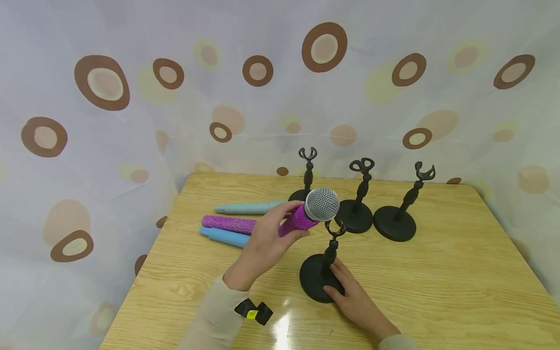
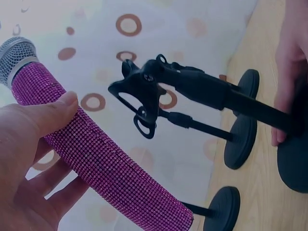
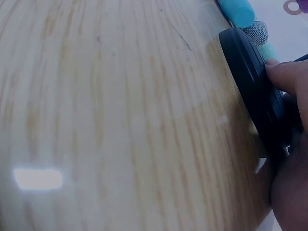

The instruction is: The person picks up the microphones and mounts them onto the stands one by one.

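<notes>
A microphone with a purple rhinestone-covered handle and a silver mesh head is in my left hand, held tilted with thumb and fingers around the handle. In the left wrist view its handle slants down to the right, and the left thumb presses on it. Just below the mesh head stands a black microphone stand with a forked clip. My right hand grips its round base from the right. In the right wrist view the thumb lies on the base; the other fingers are mostly hidden.
Left of centre lie a pale teal microphone, another purple one and a blue one, partly behind my left hand. Three more black stands, a left one, a middle one and a right one, stand behind.
</notes>
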A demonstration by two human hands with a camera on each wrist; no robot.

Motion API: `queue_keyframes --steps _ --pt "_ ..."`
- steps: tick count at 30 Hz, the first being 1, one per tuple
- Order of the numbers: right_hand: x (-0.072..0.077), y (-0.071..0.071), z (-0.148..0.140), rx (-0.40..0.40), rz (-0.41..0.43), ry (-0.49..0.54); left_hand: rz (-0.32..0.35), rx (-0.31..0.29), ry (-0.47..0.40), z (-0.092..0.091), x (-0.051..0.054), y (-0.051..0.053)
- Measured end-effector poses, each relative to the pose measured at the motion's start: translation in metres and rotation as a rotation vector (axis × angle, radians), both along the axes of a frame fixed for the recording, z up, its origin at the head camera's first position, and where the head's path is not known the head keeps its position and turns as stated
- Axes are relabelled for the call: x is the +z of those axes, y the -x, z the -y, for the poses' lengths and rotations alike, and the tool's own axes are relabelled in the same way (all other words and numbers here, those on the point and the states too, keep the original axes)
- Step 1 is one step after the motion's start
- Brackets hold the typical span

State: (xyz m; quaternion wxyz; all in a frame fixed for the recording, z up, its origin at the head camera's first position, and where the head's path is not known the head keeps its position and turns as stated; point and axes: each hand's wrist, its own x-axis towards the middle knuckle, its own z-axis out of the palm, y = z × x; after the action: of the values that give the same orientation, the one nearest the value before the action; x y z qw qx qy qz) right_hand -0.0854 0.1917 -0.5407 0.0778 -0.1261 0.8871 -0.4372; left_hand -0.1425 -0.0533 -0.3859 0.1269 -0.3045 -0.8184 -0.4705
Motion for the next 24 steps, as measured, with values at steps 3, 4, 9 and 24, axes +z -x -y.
queue_keyframes --steps 3,4,9,24 --pt "0.0 -0.001 0.0 0.0 -0.004 0.001 0.022 -0.033 -0.017 -0.008 0.006 0.003" --pt "0.0 -0.001 0.0 0.001 -0.005 0.003 0.026 -0.049 -0.026 -0.011 0.007 0.005" --pt "0.0 -0.001 -0.001 0.005 0.014 0.001 0.019 -0.093 -0.038 -0.025 0.014 0.011" --pt "0.002 -0.002 -0.001 0.009 -0.038 0.015 -0.188 -0.312 -0.037 -0.052 0.026 0.025"
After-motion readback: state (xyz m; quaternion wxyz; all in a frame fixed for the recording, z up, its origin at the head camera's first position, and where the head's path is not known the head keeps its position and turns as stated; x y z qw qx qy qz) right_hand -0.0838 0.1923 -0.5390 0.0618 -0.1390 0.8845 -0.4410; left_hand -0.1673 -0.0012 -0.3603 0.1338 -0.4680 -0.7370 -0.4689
